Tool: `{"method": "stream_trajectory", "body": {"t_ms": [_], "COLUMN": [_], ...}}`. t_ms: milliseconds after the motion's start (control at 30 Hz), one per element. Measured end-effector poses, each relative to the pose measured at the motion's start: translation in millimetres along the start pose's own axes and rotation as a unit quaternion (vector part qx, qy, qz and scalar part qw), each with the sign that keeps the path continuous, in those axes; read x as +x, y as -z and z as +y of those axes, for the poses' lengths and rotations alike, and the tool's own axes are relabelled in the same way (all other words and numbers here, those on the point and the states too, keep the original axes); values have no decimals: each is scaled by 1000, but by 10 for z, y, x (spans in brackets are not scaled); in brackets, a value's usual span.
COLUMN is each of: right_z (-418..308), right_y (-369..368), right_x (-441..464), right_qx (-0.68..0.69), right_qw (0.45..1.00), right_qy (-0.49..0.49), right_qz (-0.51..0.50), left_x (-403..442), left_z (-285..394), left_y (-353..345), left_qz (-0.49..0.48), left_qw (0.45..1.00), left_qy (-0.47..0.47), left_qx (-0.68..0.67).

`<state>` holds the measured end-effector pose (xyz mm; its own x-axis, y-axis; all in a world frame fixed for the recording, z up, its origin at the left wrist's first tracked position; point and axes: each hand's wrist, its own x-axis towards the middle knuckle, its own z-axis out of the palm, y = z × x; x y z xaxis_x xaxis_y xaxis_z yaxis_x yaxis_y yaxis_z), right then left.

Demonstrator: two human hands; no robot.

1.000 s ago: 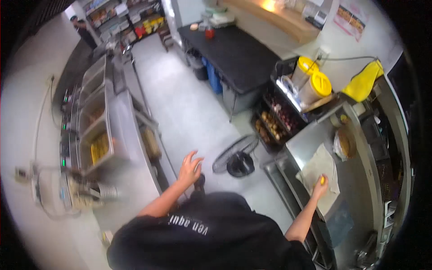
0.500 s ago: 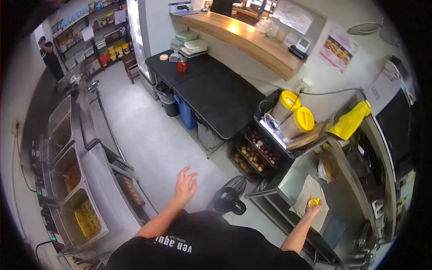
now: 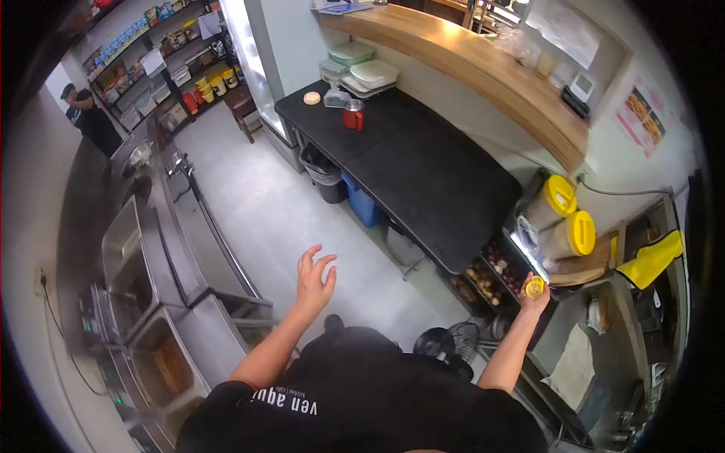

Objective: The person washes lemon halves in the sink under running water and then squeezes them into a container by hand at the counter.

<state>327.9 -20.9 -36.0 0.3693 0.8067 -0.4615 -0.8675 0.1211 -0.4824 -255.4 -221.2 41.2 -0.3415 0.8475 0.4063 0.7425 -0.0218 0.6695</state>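
My left hand [image 3: 313,284] is held out in the air over the floor, fingers apart and slightly curled, with nothing in it. My right hand [image 3: 536,300] is closed around a small round yellow thing [image 3: 535,286] with a paler middle; its exact kind is too small to tell. In view it is in front of the dark crates of onions and potatoes [image 3: 483,283]. Just beyond it are clear containers with yellow lids [image 3: 581,232]. The black table [image 3: 423,174] stretches ahead, with a red mug [image 3: 353,116] on its far part.
Steel warming wells [image 3: 162,355] run along my left. A black fan [image 3: 442,355] stands on the floor near my right side. Bins [image 3: 326,180] are under the table. A steel counter [image 3: 615,343] with a pale cloth [image 3: 572,368] is at right. Another person [image 3: 91,121] stands far left.
My view has moved forward along the aisle, and the black table looks nearer. My right hand has left the steel counter, carrying the yellow thing. My left hand stays raised and open.
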Motion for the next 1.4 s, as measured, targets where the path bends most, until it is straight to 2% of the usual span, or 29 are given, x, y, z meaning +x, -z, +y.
{"method": "stream_trajectory", "body": {"t_ms": [67, 200, 300, 400, 467, 500, 600, 667, 700, 733, 800, 867, 900, 933, 1000, 1033, 1100, 1133, 1200, 1267, 1333, 1400], "right_z": [562, 1810, 2738, 3511, 3993, 4258, 4990, 5482, 5693, 5897, 6300, 6579, 6640, 6676, 7005, 7062, 7104, 7139, 7221, 7300, 7358, 7415], "right_y": [-377, -1155, -1804, -2481, -3020, -3294, -3985, -4447, -4661, -4838, -5161, -5403, -5510, -5596, -5533, -5614, -5730, -5774, -5883, -5985, -6062, -6188], "right_x": [-15, 142, 175, 328, 438, 549, 923, 1048, 1091, 1128, 1174, 1077, 966, 901, 1062, 1085, 974, 964, 987, 1047, 1011, 1056], "right_qx": [-16, -15, -57, -87, -132, -135, -113, -102, -125, -146, -127, -161, -168, -176, -222, -215, -331, -327, -359, -383, -462, -507], "right_qw": [999, 993, 978, 959, 951, 947, 938, 940, 937, 935, 952, 957, 956, 954, 955, 958, 933, 936, 923, 913, 864, 831], "right_qy": [-50, -112, -193, -254, -260, -274, -307, -304, -288, -268, -231, -174, -183, -190, -99, -90, -1, 3, 57, 97, 165, 206], "right_qz": [-13, -31, -46, -96, -99, -104, -117, -121, -153, -181, -157, -165, -156, -149, -168, -168, -142, -132, -127, -106, -111, -97], "left_x": [394, 1108, 1688, 2436, 3007, 3278, 4065, 4576, 4796, 5023, 5350, 5774, 5930, 6051, 6267, 6356, 6521, 6612, 6841, 7109, 7378, 7580], "left_z": [-136, -554, -732, -808, -882, -960, -1142, -1311, -1456, -1536, -1901, -1793, -1963, -2083, -2233, -2292, -2418, -2474, -2601, -2687, -2808, -3085], "left_y": [158, 73, -202, -447, -562, -617, -739, -904, -1026, -1099, -1566, -1557, -1702, -1818, -1976, -2042, -2106, -2128, -2147, -2167, -2189, -2380], "left_qz": [-13, -28, -29, -57, -64, -65, -82, -132, -150, -195, -179, -211, -220, -239, -254, -269, -320, -331, -396, -435, -541, -613], "left_qw": [999, 999, 998, 994, 982, 981, 983, 982, 979, 970, 927, 802, 752, 735, 719, 708, 685, 683, 637, 630, 580, 580], "left_qy": [-44, -30, -22, -74, -165, -171, -162, -112, -113, -42, 114, 360, 421, 423, 415, 414, 407, 407, 404, 411, 379, 332], "left_qx": [-14, -14, -45, -64, -60, -57, -40, -71, -79, -138, -310, -428, -458, -472, -496, -504, -513, -509, -524, -496, -477, -422]}}
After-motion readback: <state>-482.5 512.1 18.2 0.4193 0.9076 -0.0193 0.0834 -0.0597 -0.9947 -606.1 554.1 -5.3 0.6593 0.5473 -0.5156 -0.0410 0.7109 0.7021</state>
